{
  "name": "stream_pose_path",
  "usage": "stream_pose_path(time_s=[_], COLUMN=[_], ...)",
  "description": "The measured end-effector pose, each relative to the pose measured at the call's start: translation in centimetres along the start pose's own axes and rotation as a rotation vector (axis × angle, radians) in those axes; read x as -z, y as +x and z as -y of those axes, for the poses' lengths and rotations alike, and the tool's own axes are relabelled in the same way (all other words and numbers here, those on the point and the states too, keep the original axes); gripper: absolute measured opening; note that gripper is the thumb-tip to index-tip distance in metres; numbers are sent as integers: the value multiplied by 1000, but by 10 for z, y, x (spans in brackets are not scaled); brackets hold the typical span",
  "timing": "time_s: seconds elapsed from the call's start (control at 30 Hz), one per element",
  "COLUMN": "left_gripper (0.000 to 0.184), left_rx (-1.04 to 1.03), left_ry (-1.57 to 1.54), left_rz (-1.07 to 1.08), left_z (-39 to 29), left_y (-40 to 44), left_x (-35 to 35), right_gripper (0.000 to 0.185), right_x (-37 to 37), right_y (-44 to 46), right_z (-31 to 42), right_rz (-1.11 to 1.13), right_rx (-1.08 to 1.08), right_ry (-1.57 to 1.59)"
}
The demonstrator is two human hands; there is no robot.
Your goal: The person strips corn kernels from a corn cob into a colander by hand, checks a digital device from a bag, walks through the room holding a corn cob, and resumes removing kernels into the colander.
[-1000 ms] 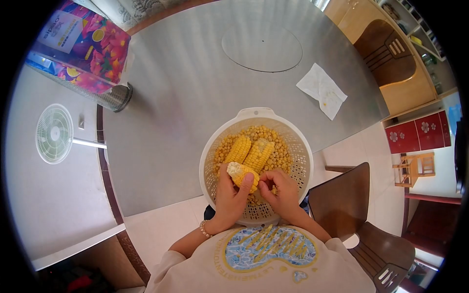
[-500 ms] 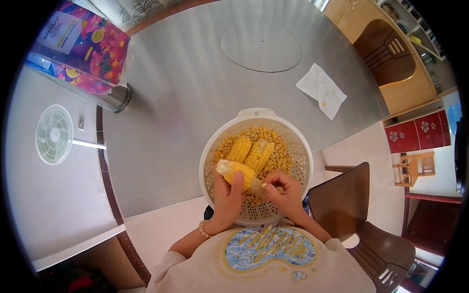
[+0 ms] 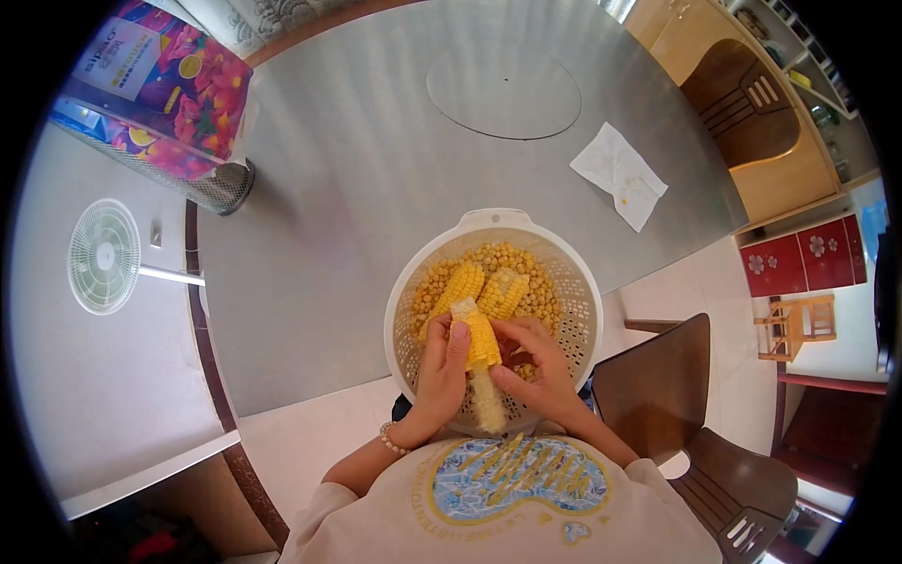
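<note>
A partly stripped corn cob [image 3: 476,340] is held over a white colander [image 3: 399,282]. Its upper part still carries yellow kernels, while the end toward me is bare. My left hand [image 3: 440,371] is wrapped round the kernel-covered part from the left. My right hand [image 3: 536,367] touches the same cob from the right, its fingers curled and the thumb near the border of kernels and bare core. Behind the held cob, two more ears of corn [image 3: 505,292] lie on loose corn kernels [image 3: 498,254] in the colander.
The colander is at the near edge of a grey table [image 3: 338,207]. A crumpled white tissue [image 3: 620,176] lies at the right, and a mesh basket [image 3: 230,188] with a floral package [image 3: 178,94] stands at the left. A brown chair [image 3: 658,385] is close on my right.
The cob has turned from slanting to nearly upright in view, its bare end now pointing toward me. My right hand has moved up slightly and onto the cob's side.
</note>
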State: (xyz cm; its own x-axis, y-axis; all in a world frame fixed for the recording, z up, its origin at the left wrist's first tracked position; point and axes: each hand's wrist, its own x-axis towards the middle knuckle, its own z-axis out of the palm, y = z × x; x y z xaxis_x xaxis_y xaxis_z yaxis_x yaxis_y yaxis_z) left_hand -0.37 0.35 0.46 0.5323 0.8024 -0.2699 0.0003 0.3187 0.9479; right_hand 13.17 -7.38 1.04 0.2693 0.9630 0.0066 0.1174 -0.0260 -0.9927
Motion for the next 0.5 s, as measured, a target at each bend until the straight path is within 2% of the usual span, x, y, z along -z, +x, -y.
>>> stream_pose_path(time_s=[0.1,0.17,0.27,0.37,0.5], left_gripper=[35,36,39,48,55], left_rx=[-34,32,0,19,22], left_ry=[77,23,-98,-119,-108], left_rz=[27,83,165,256,273], left_z=[-3,-8,-5,-8,-6], left_y=[0,-1,-2,-3,0], left_x=[0,-1,-4,-2,-1], right_gripper=[45,45,49,53,60], right_x=[2,4,9,11,10], right_y=[-2,-2,-4,-3,-3], right_z=[-7,-13,-27,-12,-14], right_rz=[29,50,66,33,39], right_rx=[-49,-184,-141,-143,-167], right_ry=[-30,165,311,173,236])
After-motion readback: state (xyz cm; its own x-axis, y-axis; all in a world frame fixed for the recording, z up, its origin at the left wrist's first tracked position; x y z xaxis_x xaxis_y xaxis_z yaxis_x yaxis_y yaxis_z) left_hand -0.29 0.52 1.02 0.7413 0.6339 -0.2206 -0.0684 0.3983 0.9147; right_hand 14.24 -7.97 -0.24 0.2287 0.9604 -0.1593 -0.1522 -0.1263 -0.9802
